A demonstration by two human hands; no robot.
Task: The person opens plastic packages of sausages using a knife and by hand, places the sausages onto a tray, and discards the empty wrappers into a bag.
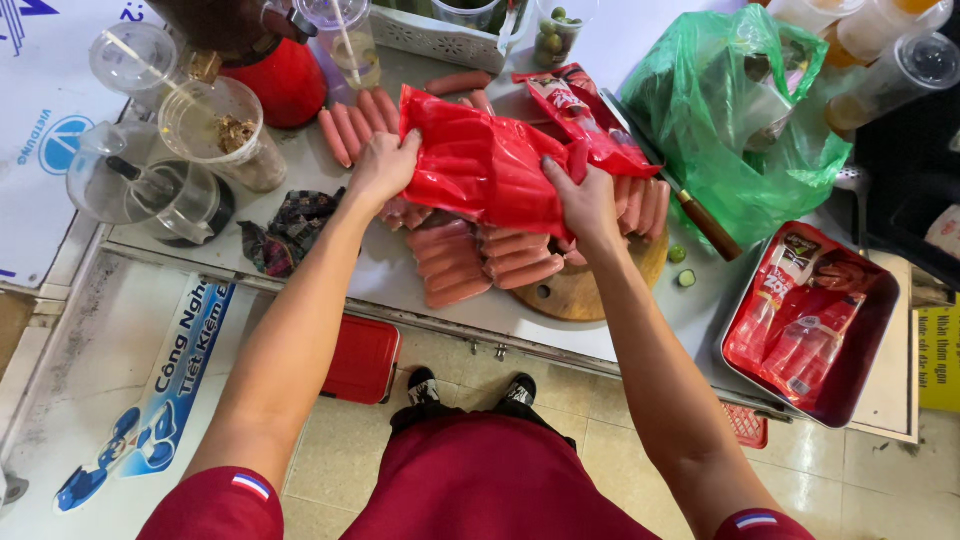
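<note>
Both hands grip 1 red sausage packet point(480, 165) above the sausage pile point(470, 262): left hand point(382, 168) closed on its 9 o'clock edge, right hand point(585, 205) pinching its 3 o'clock edge.

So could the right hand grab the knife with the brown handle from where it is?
Probably yes. The knife lies bare on the counter just beside the right hand, nothing over its handle. But that hand grips the red sausage pack and would need to let go first.

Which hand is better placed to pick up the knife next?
Probably the right hand: the knife lies just beside it, while the left hand grips the red sausage pack at its far end.
</note>
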